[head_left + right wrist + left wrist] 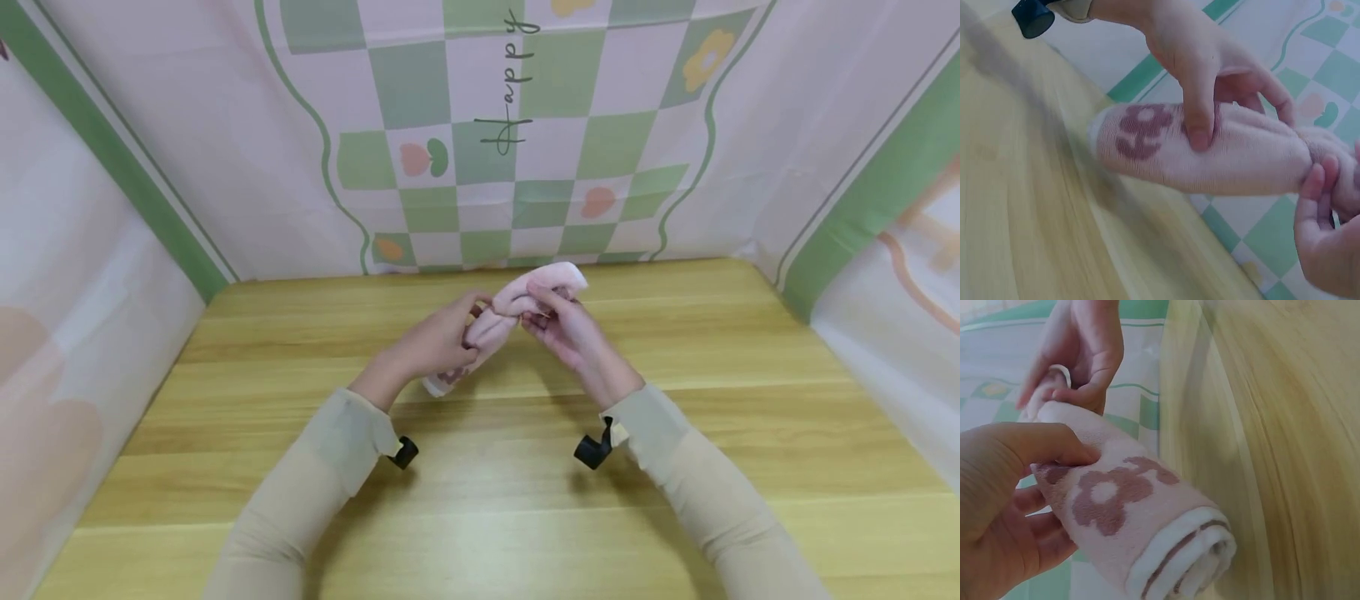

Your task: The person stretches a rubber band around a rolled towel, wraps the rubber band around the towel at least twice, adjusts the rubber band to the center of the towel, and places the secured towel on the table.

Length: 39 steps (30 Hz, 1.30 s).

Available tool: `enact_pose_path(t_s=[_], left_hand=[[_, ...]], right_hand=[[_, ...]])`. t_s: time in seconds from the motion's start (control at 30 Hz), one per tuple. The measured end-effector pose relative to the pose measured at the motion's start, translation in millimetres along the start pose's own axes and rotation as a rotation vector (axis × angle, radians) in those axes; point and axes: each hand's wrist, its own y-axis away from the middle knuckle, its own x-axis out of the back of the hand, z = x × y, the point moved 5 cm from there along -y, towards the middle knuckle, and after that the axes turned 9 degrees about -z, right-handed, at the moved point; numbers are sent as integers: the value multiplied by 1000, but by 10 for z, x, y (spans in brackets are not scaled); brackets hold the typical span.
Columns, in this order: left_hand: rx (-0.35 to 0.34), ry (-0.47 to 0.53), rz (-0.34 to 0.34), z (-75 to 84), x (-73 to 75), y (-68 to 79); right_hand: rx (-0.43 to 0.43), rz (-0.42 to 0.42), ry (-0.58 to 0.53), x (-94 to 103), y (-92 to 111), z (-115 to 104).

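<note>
A pink towel, rolled into a tube, is held slantwise above the table. Dark pink flower patterns and a white, striped spiral end appear on the roll in the left wrist view. Around its middle the towel narrows to a pinched-in waist. My left hand grips the lower half, thumb on one side and fingers on the other. Near the waist and upper half, my right hand holds the towel between thumb and fingers. Part of the right fingers is hidden behind the cloth.
The wooden table spreads beneath both hands. A green-and-white checked cloth hangs along its far edge, with pale cloth walls at both sides. Small black devices are strapped to both wrists.
</note>
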Motion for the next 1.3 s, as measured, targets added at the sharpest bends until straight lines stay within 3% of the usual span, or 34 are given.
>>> enact_pose_path(t_s=[0.2,0.37,0.47,0.6,0.83,1.0,1.17,1.3], left_hand=[[-16,84,-35,-56,15,16],[-26,128,-64,-47,38,39],[-24,152,-77,-62,53,52],[-22,167,-94,-103,69,67],[-40,151,-127,-123,102,83],[-66,87,-10,-64,155,38],[-116,-124,149,90,178,-25],[-138,-239,189,179,164,-34]], right_hand=[[12,-316,160,-13,14,20],[-2,-460,199,10,21,30],[2,-434,223,32,17,36],[14,-331,260,68,13,45],[46,-232,246,52,-4,77],[63,-163,271,29,-48,125],[72,-118,298,12,-55,184],[89,-108,302,-11,-45,201]])
